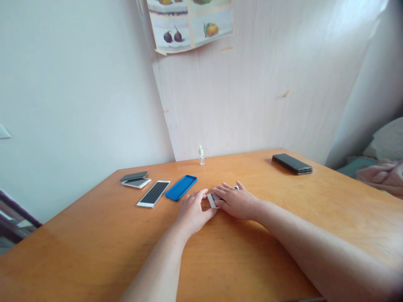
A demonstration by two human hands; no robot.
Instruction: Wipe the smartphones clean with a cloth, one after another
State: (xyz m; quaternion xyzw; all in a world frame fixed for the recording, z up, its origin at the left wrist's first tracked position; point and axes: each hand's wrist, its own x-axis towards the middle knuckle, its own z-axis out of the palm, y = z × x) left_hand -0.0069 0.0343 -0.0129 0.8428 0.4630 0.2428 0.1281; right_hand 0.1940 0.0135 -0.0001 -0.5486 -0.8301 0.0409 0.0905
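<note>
A white smartphone (211,202) lies on the table in front of me, mostly covered by my right hand. My right hand (234,201) rests flat across its screen with the fingers stretched out. At the phone's left end, my left hand (193,210) curves round it, thumb at the near corner and fingertips at the far one. Just left of that hand is a blue phone case (181,188), its hollow side up. Beside the case lies another white smartphone (154,193), dark screen upward.
Farther left, a dark flat phone or cover (134,175) partly overlaps a white phone (137,183). A small clear pump bottle (201,156) stands at the table's back edge. Several dark phones are stacked (292,163) at the back right of the wooden table (252,260).
</note>
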